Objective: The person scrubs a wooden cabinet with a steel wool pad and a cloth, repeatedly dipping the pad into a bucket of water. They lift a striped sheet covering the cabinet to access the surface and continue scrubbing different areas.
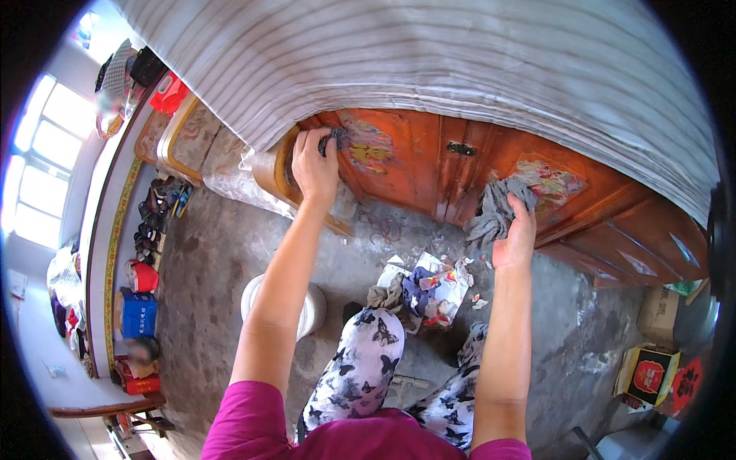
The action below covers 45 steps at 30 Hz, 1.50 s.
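My left hand (314,170) is closed on a dark, crinkly scouring pad (333,139), which presses against the left door of an orange-brown wooden cabinet (414,157). It sits at the edge of a worn, colourful picture patch (369,146). My right hand (515,234) grips a bunched grey cloth (491,215) near the right door, beside a second peeling picture patch (549,184). The thumb lies over the cloth and part of the fingers is hidden. A pale striped sheet (429,54) drapes over the cabinet top and hangs above both hands.
Between my knees and the cabinet lie paper scraps (452,287) and crumpled rags (418,290) on the concrete floor. A white bucket (312,310) stands beside my left forearm. A cushioned wooden seat (230,153) is at left, shoes (157,211) line the wall, and boxes (650,374) stand right.
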Available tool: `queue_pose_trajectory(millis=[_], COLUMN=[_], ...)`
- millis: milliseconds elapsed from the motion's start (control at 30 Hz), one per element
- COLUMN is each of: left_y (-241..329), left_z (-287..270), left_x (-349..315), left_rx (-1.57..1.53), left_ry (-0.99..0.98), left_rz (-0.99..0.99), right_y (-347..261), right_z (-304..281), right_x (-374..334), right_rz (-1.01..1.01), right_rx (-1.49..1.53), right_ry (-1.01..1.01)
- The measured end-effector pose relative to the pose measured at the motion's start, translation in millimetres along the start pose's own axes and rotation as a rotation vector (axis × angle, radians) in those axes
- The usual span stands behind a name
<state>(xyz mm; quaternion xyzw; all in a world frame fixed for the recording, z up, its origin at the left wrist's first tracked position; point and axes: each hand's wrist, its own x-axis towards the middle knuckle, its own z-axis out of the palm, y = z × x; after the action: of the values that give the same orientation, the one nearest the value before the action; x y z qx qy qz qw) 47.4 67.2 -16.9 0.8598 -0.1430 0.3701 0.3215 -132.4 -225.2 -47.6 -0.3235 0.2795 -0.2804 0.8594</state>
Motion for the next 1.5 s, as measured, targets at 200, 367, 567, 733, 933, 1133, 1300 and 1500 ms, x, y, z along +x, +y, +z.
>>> queue_pose_trajectory(millis=[200, 367, 567, 733, 933, 1133, 1300, 1500], left_y=[33, 31, 9, 22, 1, 21, 7, -7], left_z=[-25, -13, 9, -5, 6, -3, 12, 12], left_x=[63, 46, -1, 35, 9, 30, 12, -29], left_rx=[-0.091, -0.049, -0.079, -0.091, -0.041, -0.086, -0.070, -0.088], left_ry=[0.266, 0.261, 0.107, 0.251, 0.155, 0.257, 0.245, 0.013], left_rz=[0.051, 0.162, -0.010, 0.034, 0.062, 0.040, 0.143, -0.065], right_y=[-7, -5, 0, -3, -1, 1, 0, -2], right_z=[-2, -1, -4, -4, -3, -15, -10, -1], right_x=[-7, -5, 1, -1, -1, 5, 2, 1], right_rz=[0.053, 0.035, 0.010, 0.021, 0.032, 0.057, 0.048, 0.023], right_rx=[-0.020, -0.021, 0.000, 0.012, 0.001, 0.015, 0.009, -0.010], right_ry=[-0.007, -0.015, -0.030, -0.020, -0.017, -0.046, -0.040, -0.007])
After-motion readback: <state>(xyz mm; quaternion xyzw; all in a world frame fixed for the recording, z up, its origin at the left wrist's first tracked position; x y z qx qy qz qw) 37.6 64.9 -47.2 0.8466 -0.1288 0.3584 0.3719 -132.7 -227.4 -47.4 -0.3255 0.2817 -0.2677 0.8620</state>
